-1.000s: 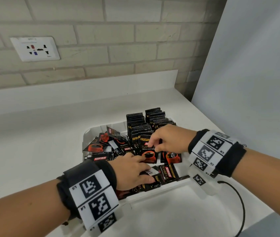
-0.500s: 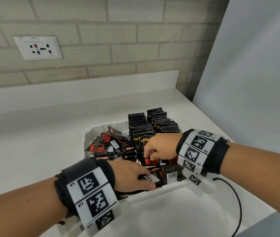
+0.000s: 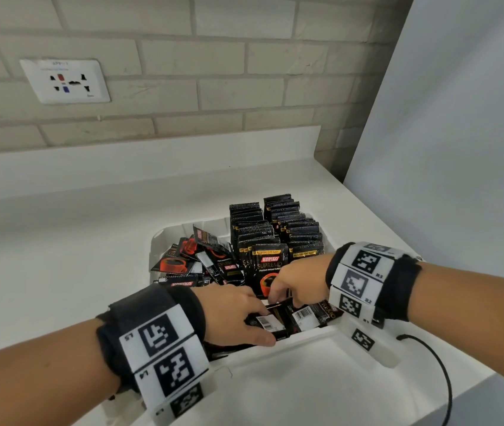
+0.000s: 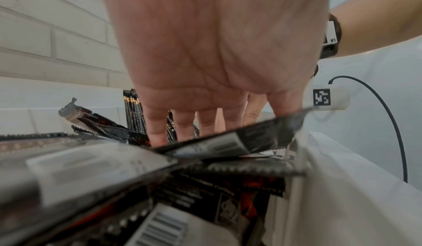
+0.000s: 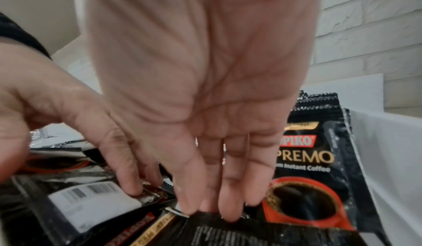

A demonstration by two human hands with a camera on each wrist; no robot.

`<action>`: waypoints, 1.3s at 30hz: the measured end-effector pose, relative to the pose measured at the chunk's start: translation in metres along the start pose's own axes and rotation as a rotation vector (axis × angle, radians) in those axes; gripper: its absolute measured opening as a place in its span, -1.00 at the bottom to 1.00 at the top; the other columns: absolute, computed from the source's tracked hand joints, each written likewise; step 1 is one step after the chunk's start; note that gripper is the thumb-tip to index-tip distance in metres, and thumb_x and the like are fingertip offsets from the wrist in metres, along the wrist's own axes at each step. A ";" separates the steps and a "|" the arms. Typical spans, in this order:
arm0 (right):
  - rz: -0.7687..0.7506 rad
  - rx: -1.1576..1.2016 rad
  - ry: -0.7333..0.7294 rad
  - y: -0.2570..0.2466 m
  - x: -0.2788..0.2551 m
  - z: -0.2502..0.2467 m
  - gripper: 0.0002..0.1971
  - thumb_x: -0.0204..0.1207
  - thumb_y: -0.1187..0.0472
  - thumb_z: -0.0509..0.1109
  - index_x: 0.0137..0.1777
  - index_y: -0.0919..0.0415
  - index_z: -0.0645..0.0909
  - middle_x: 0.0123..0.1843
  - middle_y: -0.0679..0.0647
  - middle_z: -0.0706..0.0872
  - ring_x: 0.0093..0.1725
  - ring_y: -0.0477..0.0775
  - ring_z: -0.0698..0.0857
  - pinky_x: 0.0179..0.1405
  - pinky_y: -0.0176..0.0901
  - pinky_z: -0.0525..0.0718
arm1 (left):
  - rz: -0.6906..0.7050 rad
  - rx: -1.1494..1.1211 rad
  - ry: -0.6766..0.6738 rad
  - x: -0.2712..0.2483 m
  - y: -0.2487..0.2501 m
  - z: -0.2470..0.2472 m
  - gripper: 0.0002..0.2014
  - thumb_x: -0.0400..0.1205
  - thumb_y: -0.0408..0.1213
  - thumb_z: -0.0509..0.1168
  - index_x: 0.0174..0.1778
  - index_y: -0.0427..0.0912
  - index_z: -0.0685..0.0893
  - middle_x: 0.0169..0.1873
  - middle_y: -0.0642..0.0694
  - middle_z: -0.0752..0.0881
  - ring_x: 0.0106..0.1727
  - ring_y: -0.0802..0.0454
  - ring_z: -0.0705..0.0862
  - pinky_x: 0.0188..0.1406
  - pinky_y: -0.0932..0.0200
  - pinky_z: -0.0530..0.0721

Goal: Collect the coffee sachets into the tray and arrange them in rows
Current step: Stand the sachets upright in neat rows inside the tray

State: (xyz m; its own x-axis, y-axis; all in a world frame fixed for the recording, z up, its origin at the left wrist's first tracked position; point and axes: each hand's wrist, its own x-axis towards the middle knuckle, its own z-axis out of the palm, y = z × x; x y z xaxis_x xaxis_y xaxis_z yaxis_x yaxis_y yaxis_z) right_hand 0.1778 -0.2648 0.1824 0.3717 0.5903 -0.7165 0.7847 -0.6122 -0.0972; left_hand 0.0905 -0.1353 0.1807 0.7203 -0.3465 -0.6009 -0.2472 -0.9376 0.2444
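A white tray (image 3: 160,241) on the counter holds black Kopiko coffee sachets. Two rows of upright sachets (image 3: 275,222) fill its back right, fronted by one facing sachet (image 3: 270,265) (image 5: 308,159). Loose sachets (image 3: 195,256) lie heaped at the left. My left hand (image 3: 260,324) (image 4: 182,123) is at the front of the tray, holding flat barcode-side sachets (image 3: 267,322) between thumb and fingers. My right hand (image 3: 278,298) (image 5: 217,204) reaches down beside it, straight fingertips touching the top edge of a flat sachet; its thumb is hidden.
A black cable (image 3: 438,364) loops on the counter right of the tray. A grey panel (image 3: 460,149) stands at the right, and a brick wall with a socket plate (image 3: 64,81) behind. Bare white counter (image 3: 60,256) lies left of the tray.
My right hand has moved from the upright rows toward me, down to the flat sachets at the tray's front. The left hand has stayed on its sachets.
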 end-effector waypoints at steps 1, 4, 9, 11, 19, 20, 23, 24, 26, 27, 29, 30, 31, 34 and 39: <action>0.005 0.018 0.013 0.003 -0.002 0.000 -0.47 0.56 0.51 0.14 0.51 0.12 0.38 0.40 0.07 0.54 0.22 -0.02 0.57 -0.09 -0.41 0.42 | 0.000 -0.002 0.002 0.001 0.000 0.000 -0.39 0.61 0.24 0.07 0.55 0.03 0.32 0.51 0.01 0.33 0.48 -0.01 0.36 0.48 -0.03 0.33; 0.029 0.060 0.045 0.009 -0.005 0.002 -0.47 0.55 0.52 0.17 0.48 0.12 0.41 0.37 0.08 0.57 0.23 0.04 0.60 -0.09 -0.38 0.49 | 0.004 0.001 -0.006 0.002 0.000 0.000 -0.37 0.61 0.25 0.07 0.55 0.02 0.31 0.51 0.00 0.33 0.48 -0.01 0.36 0.49 -0.02 0.34; 0.080 -0.040 0.028 0.009 -0.006 0.007 -0.45 0.53 0.43 0.32 0.51 0.15 0.37 0.43 0.09 0.53 0.37 0.07 0.53 0.26 -0.21 0.47 | 0.009 0.018 -0.020 0.001 0.001 -0.001 -0.36 0.61 0.25 0.06 0.57 0.02 0.27 0.53 0.00 0.31 0.50 -0.01 0.33 0.50 -0.03 0.32; 0.072 -0.082 0.014 0.006 -0.006 0.007 -0.43 0.52 0.40 0.35 0.52 0.15 0.36 0.43 0.09 0.54 0.37 0.08 0.52 0.27 -0.17 0.47 | 0.011 0.016 -0.021 0.001 0.000 0.000 -0.35 0.60 0.25 0.07 0.58 0.02 0.26 0.54 0.00 0.30 0.51 -0.01 0.32 0.50 -0.03 0.33; 0.059 -0.164 0.017 0.001 -0.005 0.006 -0.44 0.51 0.26 0.40 0.51 0.21 0.37 0.41 0.12 0.54 0.37 0.11 0.50 0.26 -0.15 0.48 | 0.016 -0.064 0.030 0.000 0.000 -0.001 -0.33 0.58 0.21 0.18 0.57 0.03 0.23 0.44 -0.01 0.40 0.42 0.03 0.42 0.40 0.14 0.40; 0.065 -0.161 0.008 0.001 -0.006 0.006 -0.44 0.52 0.22 0.40 0.51 0.22 0.37 0.40 0.11 0.54 0.36 0.12 0.51 0.23 -0.16 0.48 | 0.018 -0.072 0.038 0.000 -0.001 -0.001 -0.33 0.57 0.21 0.19 0.57 0.03 0.23 0.43 0.00 0.41 0.40 0.04 0.43 0.39 0.15 0.41; 0.071 -0.097 0.022 0.002 -0.007 0.005 -0.50 0.50 0.12 0.41 0.41 0.26 0.47 0.16 0.11 0.60 0.09 0.05 0.53 0.03 -0.20 0.48 | 0.021 -0.084 0.068 -0.001 -0.001 -0.002 -0.30 0.56 0.20 0.22 0.57 0.02 0.20 0.42 0.01 0.43 0.38 0.05 0.44 0.39 0.14 0.43; 0.067 -0.078 0.033 0.002 -0.008 0.005 -0.53 0.49 0.09 0.42 0.35 0.26 0.51 0.08 0.11 0.62 0.01 0.01 0.50 -0.01 -0.20 0.48 | 0.023 -0.084 0.081 -0.001 -0.001 -0.002 -0.30 0.56 0.19 0.23 0.57 0.02 0.20 0.41 0.00 0.44 0.37 0.05 0.46 0.38 0.14 0.44; 0.066 -0.065 0.051 0.003 -0.008 0.004 -0.59 0.47 0.05 0.43 0.24 0.25 0.56 -0.10 0.05 0.60 -0.06 0.01 0.49 -0.06 -0.19 0.48 | 0.030 -0.082 0.109 -0.001 -0.001 -0.002 -0.33 0.57 0.17 0.23 0.56 0.02 0.22 0.38 0.00 0.48 0.33 0.05 0.49 0.34 0.16 0.46; 0.065 -0.054 0.053 0.003 -0.008 0.004 -0.61 0.47 0.04 0.44 0.20 0.26 0.57 -0.14 0.04 0.60 -0.08 0.01 0.50 -0.09 -0.20 0.47 | 0.033 -0.078 0.122 -0.001 -0.001 -0.002 -0.34 0.58 0.16 0.23 0.56 0.02 0.22 0.36 0.00 0.50 0.32 0.06 0.50 0.31 0.17 0.46; 0.046 -0.002 0.051 0.003 -0.008 0.004 -0.61 0.46 0.05 0.44 0.17 0.30 0.57 -0.02 0.15 0.69 -0.12 0.01 0.52 -0.18 -0.22 0.47 | 0.041 -0.069 0.143 0.000 -0.001 -0.002 -0.37 0.59 0.13 0.23 0.55 0.02 0.24 0.34 0.00 0.52 0.30 0.06 0.52 0.31 0.16 0.46; 0.032 0.032 0.055 0.004 -0.008 0.004 -0.60 0.46 0.06 0.45 0.17 0.33 0.58 0.05 0.21 0.71 -0.14 0.01 0.52 -0.26 -0.23 0.47 | 0.043 -0.071 0.149 0.000 -0.002 -0.002 -0.39 0.60 0.12 0.22 0.54 0.01 0.25 0.33 0.00 0.53 0.29 0.05 0.53 0.31 0.15 0.47; 0.022 0.067 0.066 0.004 -0.008 0.005 -0.60 0.45 0.08 0.46 0.17 0.34 0.58 0.07 0.24 0.71 -0.16 0.01 0.52 -0.32 -0.25 0.44 | 0.044 -0.075 0.153 0.000 -0.002 -0.002 -0.40 0.60 0.12 0.22 0.53 0.01 0.26 0.32 0.00 0.54 0.28 0.05 0.54 0.31 0.13 0.48; -0.009 0.166 0.110 0.006 -0.012 0.006 -0.63 0.44 0.10 0.47 0.13 0.35 0.58 -0.11 0.16 0.66 -0.20 0.03 0.52 -0.34 -0.27 0.41 | 0.042 -0.088 0.162 0.003 -0.003 -0.001 -0.36 0.60 0.13 0.22 0.56 0.01 0.23 0.33 -0.01 0.55 0.27 0.02 0.56 0.32 0.07 0.51; -0.079 0.440 0.225 0.007 -0.019 0.011 -0.69 0.40 0.18 0.52 0.12 0.26 0.64 0.05 0.13 0.76 -0.04 0.04 0.70 0.12 -0.10 0.61 | 0.026 -0.244 0.192 0.003 -0.003 -0.001 -0.39 0.56 0.07 0.32 0.49 0.02 0.29 0.20 -0.03 0.64 0.11 0.06 0.63 0.17 0.08 0.63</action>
State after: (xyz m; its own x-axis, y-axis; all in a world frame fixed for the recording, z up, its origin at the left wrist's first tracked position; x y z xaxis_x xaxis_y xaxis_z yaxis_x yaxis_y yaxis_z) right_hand 0.1710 -0.2859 0.1876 0.4552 0.7131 -0.5332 0.5490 -0.6962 -0.4625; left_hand 0.0945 -0.1331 0.1788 0.8308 -0.3372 -0.4427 -0.1211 -0.8860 0.4476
